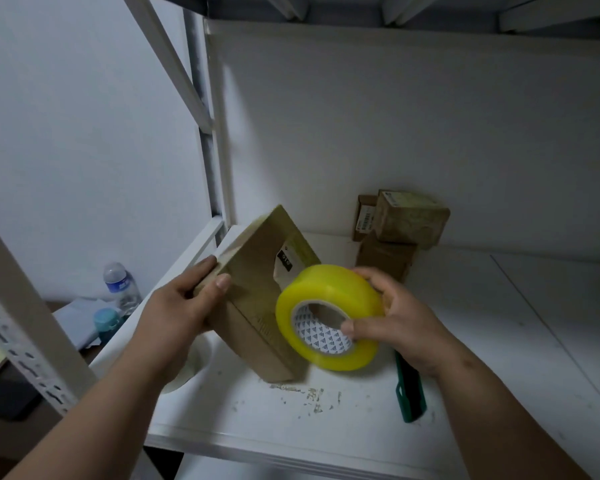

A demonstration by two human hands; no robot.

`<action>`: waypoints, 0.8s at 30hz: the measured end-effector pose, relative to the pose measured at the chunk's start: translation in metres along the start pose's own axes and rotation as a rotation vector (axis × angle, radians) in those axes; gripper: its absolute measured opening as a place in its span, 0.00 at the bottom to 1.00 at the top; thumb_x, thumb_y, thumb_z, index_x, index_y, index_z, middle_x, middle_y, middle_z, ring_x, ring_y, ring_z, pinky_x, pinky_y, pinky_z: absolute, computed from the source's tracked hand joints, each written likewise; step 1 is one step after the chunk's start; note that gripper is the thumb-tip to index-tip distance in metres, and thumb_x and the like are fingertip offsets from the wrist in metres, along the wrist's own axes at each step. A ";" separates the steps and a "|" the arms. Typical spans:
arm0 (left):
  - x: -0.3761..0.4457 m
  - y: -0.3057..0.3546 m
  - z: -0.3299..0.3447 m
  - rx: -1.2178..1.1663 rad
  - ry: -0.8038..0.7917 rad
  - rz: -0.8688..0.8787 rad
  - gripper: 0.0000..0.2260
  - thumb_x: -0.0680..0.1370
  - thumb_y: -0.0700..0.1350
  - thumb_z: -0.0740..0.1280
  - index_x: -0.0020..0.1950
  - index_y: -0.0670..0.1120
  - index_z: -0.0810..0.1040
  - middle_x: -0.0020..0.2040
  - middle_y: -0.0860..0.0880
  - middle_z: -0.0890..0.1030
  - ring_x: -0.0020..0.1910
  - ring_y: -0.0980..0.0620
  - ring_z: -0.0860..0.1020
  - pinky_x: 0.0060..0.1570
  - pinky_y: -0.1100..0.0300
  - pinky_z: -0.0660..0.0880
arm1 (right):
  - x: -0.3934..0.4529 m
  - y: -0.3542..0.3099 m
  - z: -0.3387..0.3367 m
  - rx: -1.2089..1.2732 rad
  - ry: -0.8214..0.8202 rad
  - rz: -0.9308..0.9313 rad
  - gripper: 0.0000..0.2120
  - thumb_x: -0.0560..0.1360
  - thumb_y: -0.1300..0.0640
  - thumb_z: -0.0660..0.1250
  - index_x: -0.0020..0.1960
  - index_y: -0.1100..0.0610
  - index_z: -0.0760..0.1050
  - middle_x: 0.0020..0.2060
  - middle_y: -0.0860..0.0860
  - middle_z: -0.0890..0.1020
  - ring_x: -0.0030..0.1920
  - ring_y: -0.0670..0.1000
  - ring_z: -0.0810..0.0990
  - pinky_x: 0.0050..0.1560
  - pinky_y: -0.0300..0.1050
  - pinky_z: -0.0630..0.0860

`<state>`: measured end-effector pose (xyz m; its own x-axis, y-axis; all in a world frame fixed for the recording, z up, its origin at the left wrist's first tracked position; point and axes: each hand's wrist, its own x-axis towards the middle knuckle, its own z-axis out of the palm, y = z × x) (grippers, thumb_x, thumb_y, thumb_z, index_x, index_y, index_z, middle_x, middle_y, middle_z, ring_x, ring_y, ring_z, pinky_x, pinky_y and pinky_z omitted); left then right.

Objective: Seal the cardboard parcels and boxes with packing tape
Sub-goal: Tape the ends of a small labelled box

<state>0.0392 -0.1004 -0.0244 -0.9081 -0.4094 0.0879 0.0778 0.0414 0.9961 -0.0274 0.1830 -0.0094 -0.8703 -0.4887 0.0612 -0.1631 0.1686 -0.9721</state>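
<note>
Your left hand [184,303] grips the tilted cardboard box [257,296] near the shelf's [326,417] left edge; your right hand's [395,317] fingers [371,277] clamp the yellow tape roll [326,317].

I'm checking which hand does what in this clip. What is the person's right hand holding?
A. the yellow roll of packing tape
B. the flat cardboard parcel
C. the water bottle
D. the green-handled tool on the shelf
A: the right hand grips the yellow roll of packing tape, while the left hand holds the flat cardboard parcel.

White metal shelving [219,174], plain white walls [84,133], dim light, possibly a dark desk [14,427]
</note>
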 end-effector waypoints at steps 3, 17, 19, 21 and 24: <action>-0.006 -0.020 0.015 -0.215 0.108 -0.131 0.17 0.77 0.52 0.68 0.64 0.47 0.80 0.57 0.48 0.81 0.50 0.52 0.78 0.38 0.56 0.79 | 0.004 -0.016 -0.008 0.033 0.033 -0.056 0.38 0.53 0.48 0.82 0.61 0.38 0.75 0.56 0.49 0.83 0.53 0.51 0.84 0.52 0.53 0.82; -0.019 -0.048 0.032 -0.261 0.077 -0.217 0.15 0.82 0.49 0.61 0.68 0.51 0.77 0.55 0.54 0.82 0.56 0.54 0.78 0.59 0.51 0.75 | -0.008 0.035 0.016 0.387 0.147 0.028 0.41 0.53 0.55 0.83 0.63 0.54 0.71 0.53 0.52 0.85 0.55 0.56 0.83 0.53 0.53 0.81; -0.014 -0.054 0.023 -0.140 0.071 -0.212 0.19 0.82 0.52 0.62 0.74 0.61 0.68 0.66 0.55 0.76 0.66 0.55 0.73 0.70 0.49 0.68 | -0.006 0.034 0.017 0.338 0.144 0.008 0.34 0.59 0.60 0.78 0.62 0.53 0.70 0.51 0.49 0.85 0.54 0.54 0.83 0.51 0.51 0.81; -0.015 -0.058 0.023 -0.017 0.014 -0.245 0.20 0.81 0.57 0.62 0.71 0.71 0.64 0.72 0.56 0.70 0.72 0.54 0.68 0.74 0.50 0.61 | -0.002 0.032 0.017 0.312 0.148 -0.003 0.32 0.61 0.60 0.77 0.62 0.51 0.70 0.49 0.46 0.85 0.52 0.52 0.84 0.48 0.48 0.80; -0.025 -0.059 0.035 0.260 -0.063 -0.198 0.21 0.83 0.55 0.58 0.76 0.65 0.59 0.74 0.54 0.67 0.75 0.51 0.63 0.70 0.59 0.58 | 0.002 0.032 0.010 0.320 0.199 -0.026 0.26 0.64 0.60 0.73 0.60 0.49 0.72 0.49 0.48 0.84 0.53 0.53 0.83 0.50 0.52 0.81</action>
<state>0.0428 -0.0602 -0.0856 -0.9194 -0.3760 -0.1159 -0.2031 0.2013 0.9582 -0.0302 0.1790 -0.0423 -0.9462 -0.3080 0.0990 -0.0603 -0.1329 -0.9893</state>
